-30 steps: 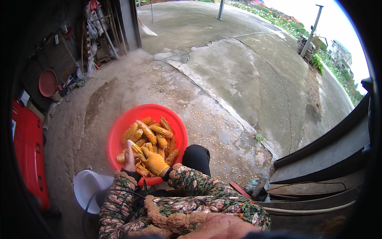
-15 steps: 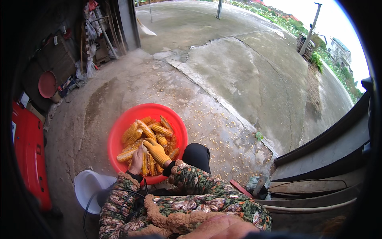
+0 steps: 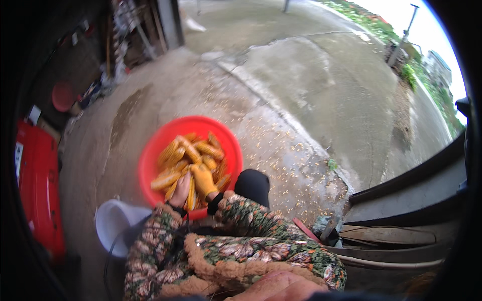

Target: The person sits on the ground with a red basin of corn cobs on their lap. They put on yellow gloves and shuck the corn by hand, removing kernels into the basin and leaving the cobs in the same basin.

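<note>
A round red plastic basin (image 3: 156, 149) sits on the concrete in front of me, filled with several yellow corn cobs (image 3: 187, 150). My bare left hand (image 3: 181, 189) reaches into the near side of the basin and rests on a cob. My right hand (image 3: 203, 179) wears a yellow glove and lies on the cobs right beside the left hand. Whether either hand grips a cob is hidden by the fingers. Both forearms are in floral padded sleeves with a fleece cuff.
A white bucket (image 3: 113, 224) stands at my lower left. A large red container (image 3: 35, 185) lines the left wall, a red dish (image 3: 64, 95) farther back. Loose corn kernels (image 3: 281, 150) scatter over the concrete to the right. A dark shoe (image 3: 252, 184) sits beside the basin.
My left hand has dropped from a raised position down onto the cobs at the basin's near edge, and the gloved right hand has drawn closer beside it.
</note>
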A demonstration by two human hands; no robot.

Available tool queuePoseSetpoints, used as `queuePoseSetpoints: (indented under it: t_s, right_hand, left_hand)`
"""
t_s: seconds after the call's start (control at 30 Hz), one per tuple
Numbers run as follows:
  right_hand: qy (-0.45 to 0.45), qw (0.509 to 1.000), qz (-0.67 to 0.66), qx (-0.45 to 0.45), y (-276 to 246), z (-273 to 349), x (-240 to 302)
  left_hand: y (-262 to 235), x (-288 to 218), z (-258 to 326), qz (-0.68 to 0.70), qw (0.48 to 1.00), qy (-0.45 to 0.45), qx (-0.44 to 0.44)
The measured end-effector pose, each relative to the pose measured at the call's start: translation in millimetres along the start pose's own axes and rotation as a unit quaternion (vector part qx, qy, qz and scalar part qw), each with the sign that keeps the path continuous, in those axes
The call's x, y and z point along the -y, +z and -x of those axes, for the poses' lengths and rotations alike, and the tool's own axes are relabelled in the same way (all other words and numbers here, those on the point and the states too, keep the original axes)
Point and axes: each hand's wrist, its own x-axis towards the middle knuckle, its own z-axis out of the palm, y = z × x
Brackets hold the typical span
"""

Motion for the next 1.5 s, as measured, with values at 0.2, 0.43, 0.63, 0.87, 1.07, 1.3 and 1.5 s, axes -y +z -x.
queuePoseSetpoints:
  t_s: [0.2,0.43,0.63,0.87,1.07,1.3,1.5]
  right_hand:
    - [-0.009,1.000,-0.008,0.003,-8,1,-2]
    - [0.317,0.801,-0.507,-0.016,-22,-4,24]
    - [0.151,0.924,-0.347,-0.046,-22,-5,15]
    - [0.126,0.952,-0.271,-0.066,-13,1,2]
    - [0.111,0.979,-0.162,-0.059,-6,3,-8]
    - [0.195,0.902,-0.382,-0.056,-19,-4,6]
    - [0.373,0.712,-0.590,-0.080,-26,-13,13]
  left_hand:
    - [-5,-10,7,-0.042,0.995,-0.039,0.077]
    - [8,-54,12,0.010,0.990,-0.113,0.088]
    - [12,-67,16,0.110,0.974,-0.137,0.146]
    - [15,-33,13,0.063,0.988,-0.090,0.105]
    - [10,-26,12,-0.070,0.994,-0.039,0.069]
    - [21,-63,19,0.203,0.968,-0.144,0.035]
    - [16,-98,28,0.141,0.955,-0.223,0.139]
